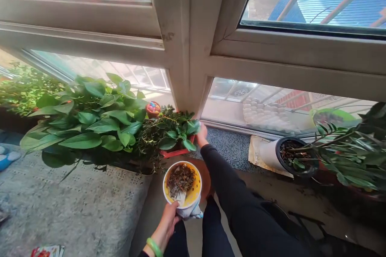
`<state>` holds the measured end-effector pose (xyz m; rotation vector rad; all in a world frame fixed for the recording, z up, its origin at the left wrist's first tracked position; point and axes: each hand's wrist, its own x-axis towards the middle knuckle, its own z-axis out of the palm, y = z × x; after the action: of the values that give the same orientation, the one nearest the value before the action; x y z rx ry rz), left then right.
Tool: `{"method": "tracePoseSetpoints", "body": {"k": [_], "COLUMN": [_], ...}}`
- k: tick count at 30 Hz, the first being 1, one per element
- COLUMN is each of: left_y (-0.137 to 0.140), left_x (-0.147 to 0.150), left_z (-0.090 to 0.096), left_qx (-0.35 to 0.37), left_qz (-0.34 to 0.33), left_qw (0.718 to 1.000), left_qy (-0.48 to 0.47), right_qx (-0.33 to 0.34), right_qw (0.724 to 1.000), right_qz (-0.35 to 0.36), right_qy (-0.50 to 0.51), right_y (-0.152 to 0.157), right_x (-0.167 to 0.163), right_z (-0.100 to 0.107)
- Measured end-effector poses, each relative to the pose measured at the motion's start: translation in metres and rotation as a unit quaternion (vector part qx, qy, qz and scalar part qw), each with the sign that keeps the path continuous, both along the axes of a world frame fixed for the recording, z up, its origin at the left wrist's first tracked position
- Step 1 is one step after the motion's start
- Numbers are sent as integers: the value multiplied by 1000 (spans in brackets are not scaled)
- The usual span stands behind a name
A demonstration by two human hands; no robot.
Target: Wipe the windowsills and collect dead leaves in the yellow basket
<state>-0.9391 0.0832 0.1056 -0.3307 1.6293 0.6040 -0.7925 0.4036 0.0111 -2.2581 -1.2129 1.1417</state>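
My left hand (170,219), with a green bangle on its wrist, is closed on the rim of a white and yellow basket (197,196). Dry brown leaves (180,178) fill its bottom, along with a white scrap at the near side. A pale cloth (191,211) is bunched under my grip. Stretched forward, my right hand (202,135) is at the right edge of a leafy plant (177,128) in a red planter (175,152). Leaves and the angle hide its fingertips, so what they hold is unclear.
Large-leaved plants (99,124) crowd the left of the sill, beside a small pot of coloured pebbles (153,107). On the right, a white pot (271,154) lies tilted on the granite sill (226,148). A cloth-covered surface (99,209) is at left; window frames stand ahead.
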Motion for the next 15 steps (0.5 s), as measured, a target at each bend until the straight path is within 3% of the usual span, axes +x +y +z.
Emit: {"method": "tracePoseSetpoints", "body": {"k": [4,11,15], "left_y": [8,28,42], "left_x": [10,44,72], "left_z": [-2,-7,3], "left_qx": [-17,25,16], "left_qz": [-25,-67,-68], "left_qw": [999,997,998], "left_qy": [25,8,13], "right_qx": [29,4,11], "right_qw": [993,957,952], "right_qz": [-84,-241,-263], "right_qy": [-79,-162,-154], "right_y": [-18,-60,-56], "right_x": [53,216,256], "right_z": [5,20,12]}}
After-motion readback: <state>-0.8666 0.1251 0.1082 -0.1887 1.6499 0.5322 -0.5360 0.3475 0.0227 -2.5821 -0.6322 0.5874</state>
